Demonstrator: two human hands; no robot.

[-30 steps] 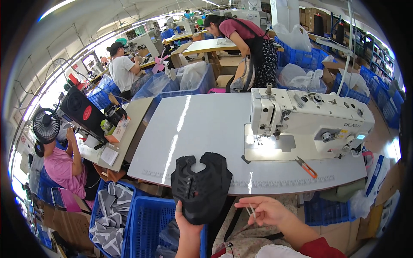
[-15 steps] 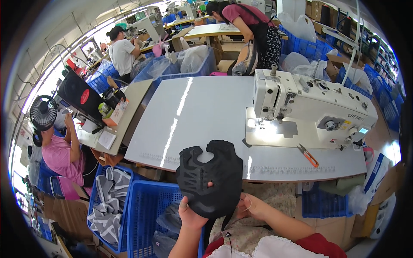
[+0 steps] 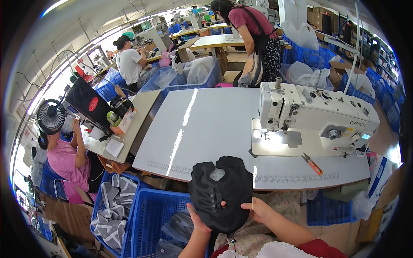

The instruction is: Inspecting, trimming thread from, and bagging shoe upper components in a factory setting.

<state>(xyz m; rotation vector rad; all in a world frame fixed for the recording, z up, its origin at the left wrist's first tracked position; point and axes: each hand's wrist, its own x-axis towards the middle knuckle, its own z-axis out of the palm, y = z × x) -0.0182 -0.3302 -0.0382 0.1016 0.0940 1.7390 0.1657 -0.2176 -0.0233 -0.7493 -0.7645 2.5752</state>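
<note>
I hold up a black fabric panel [image 3: 232,189] with a rounded body, a deep notch in its top edge and raised ridges across its middle. It hangs over the front edge of the sewing table. My left hand [image 3: 199,221] grips its lower left side, mostly behind it, and a fingertip pokes through a small opening in the middle. At the right edge, my right hand [image 3: 260,210] pinches the panel between thumb and fingers. A white sewing machine [image 3: 318,116] with its lamp lit stands on the table to the right.
Orange-handled thread snips [image 3: 312,164] lie on the white tabletop [image 3: 215,124]. At lower left, one blue crate [image 3: 140,223] holds plastic bags, and another beside it has grey cut pieces [image 3: 112,213]. A pink-shirted person [image 3: 69,159] sits left; others work farther back.
My right hand has come up onto the panel's right edge and now pinches it. The panel has turned slightly, and the whole view has shifted a little.
</note>
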